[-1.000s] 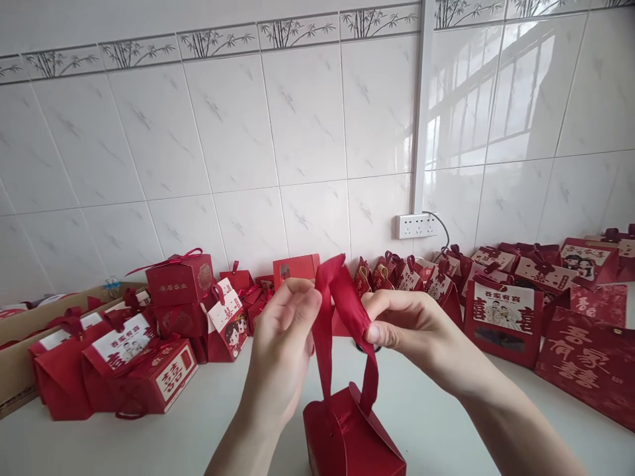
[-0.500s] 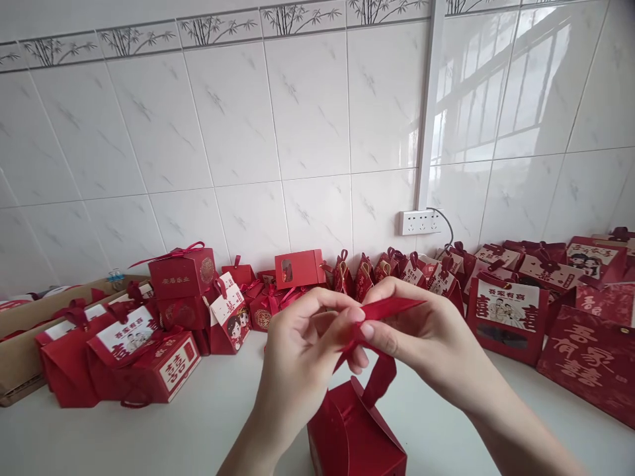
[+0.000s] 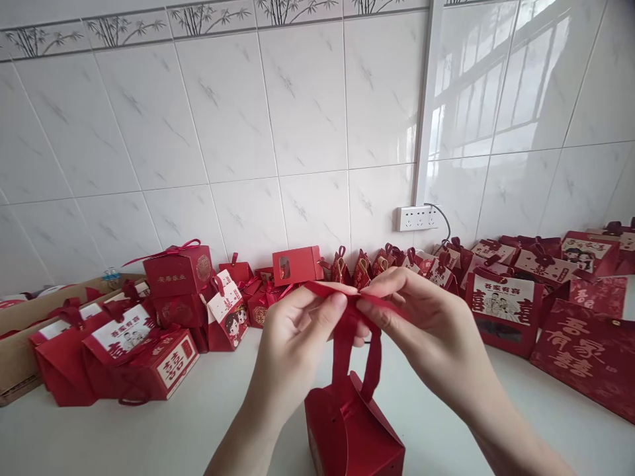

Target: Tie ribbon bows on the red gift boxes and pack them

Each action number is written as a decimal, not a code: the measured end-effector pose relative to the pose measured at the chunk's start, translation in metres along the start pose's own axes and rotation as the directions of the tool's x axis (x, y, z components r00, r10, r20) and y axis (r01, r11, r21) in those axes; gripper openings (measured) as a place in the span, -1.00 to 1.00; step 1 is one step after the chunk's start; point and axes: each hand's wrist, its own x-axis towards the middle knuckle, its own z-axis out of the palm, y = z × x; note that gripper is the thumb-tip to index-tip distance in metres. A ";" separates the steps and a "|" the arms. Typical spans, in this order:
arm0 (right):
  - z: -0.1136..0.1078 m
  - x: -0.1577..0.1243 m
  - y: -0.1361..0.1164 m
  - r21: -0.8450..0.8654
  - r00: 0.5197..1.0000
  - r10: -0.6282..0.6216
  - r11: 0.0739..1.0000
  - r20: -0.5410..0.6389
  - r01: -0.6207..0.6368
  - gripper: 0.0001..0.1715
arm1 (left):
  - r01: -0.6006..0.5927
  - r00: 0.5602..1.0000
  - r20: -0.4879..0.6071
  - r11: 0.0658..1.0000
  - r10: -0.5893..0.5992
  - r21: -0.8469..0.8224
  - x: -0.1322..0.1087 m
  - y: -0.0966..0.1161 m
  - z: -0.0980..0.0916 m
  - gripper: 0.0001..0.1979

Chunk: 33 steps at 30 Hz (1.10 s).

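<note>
A red gift box (image 3: 364,433) with curved, overlapping top flaps stands on the white table in front of me. From its top a red ribbon (image 3: 342,354) rises in two strands up to my fingers. My left hand (image 3: 302,337) pinches one ribbon end between thumb and forefinger, and that end lies over the fingers to the left. Close beside it, my right hand (image 3: 417,324) pinches the other end. The strands cross between the two sets of fingertips, where the fingers partly hide them.
Finished-looking red boxes (image 3: 171,363) and an open cardboard carton (image 3: 22,363) stand at left. Several more red boxes line the wall, with a larger red bag (image 3: 585,357) at right. A power strip (image 3: 419,218) is fixed to the tiled wall (image 3: 307,112).
My fingertips have drawn slightly apart, pulling the ribbon ends outward. The left end now points left, and both strands above the box show more clearly. The view has shifted slightly.
</note>
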 end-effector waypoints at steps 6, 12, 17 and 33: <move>-0.010 0.002 0.004 -0.359 0.962 -0.258 0.893 0.092 0.273 -0.77 | 0.033 0.991 -0.131 0.999 -0.033 -0.001 0.006 -0.002 -0.008 -0.80; -0.013 0.002 -0.006 -0.509 0.941 -0.249 0.793 0.230 0.334 -0.82 | -0.016 0.989 -0.143 0.988 0.038 0.151 0.005 -0.004 -0.016 -0.75; -0.008 0.003 -0.006 -0.440 0.961 -0.177 0.861 0.211 0.255 -0.81 | -0.109 0.993 -0.031 0.976 0.117 0.190 0.003 0.000 -0.016 -0.83; 0.000 0.002 0.005 -0.611 0.980 -0.189 0.769 0.066 0.189 -0.88 | -0.157 0.987 0.041 0.895 0.154 0.418 -0.002 0.011 -0.013 -0.83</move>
